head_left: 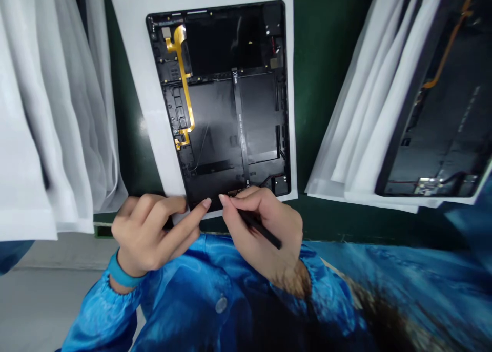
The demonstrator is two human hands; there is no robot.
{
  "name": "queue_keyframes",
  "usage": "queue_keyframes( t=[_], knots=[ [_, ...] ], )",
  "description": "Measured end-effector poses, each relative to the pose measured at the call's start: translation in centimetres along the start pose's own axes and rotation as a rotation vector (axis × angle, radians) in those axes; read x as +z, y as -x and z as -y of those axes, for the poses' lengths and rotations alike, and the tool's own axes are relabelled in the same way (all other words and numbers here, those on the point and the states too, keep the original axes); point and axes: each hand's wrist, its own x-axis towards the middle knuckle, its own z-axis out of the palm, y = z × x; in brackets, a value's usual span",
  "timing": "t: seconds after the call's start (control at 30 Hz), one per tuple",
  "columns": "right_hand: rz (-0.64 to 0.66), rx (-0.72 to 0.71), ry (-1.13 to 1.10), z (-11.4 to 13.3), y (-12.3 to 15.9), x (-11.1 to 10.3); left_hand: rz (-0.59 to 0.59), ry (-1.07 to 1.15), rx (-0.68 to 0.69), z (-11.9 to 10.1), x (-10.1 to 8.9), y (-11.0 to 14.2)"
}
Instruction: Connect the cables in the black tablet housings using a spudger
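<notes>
An opened black tablet chassis [223, 111] lies on a white sheet [130, 44], with a yellow flex cable [184, 85] along its left side and a thin black ribbon [240, 131] down the middle. My left hand [154, 234] rests at the chassis's near edge, fingers curled, index finger stretched onto the bottom rim. My right hand [261, 229] is closed around a thin black stylus-like tool [259, 228], its fingertips pressed at the bottom edge near the ribbon's end. The tool's tip is hidden under my fingers.
A stack of white foam sheets [49, 116] lies at the left. At the right, another opened tablet chassis [442, 116] rests on layered white sheets [365, 137]. The work surface is dark green [319, 60]. Blue smock sleeves fill the foreground.
</notes>
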Motion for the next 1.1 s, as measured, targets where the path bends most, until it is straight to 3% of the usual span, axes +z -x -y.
queue_keyframes(
  t=[0.33,0.57,0.83,1.0,1.1],
  knots=[
    [-0.058,0.023,-0.007,0.2,-0.3,-0.3,-0.063,-0.002,-0.054,-0.3,0.2,0.0],
    [-0.014,0.069,-0.272,-0.6,0.0,-1.5,-0.040,-0.010,-0.051,-0.4,0.3,0.2],
    [0.055,-0.122,0.017,-0.9,1.2,-2.1,0.003,-0.039,-0.086,-0.9,0.5,0.5],
    [-0.010,-0.067,0.081,-1.0,1.7,-1.3,0.056,-0.038,-0.138,-1.4,0.5,0.2],
    [0.017,-0.069,0.102,-1.1,1.8,-1.3,0.068,-0.047,-0.106,-1.4,0.5,0.0]
  ],
)
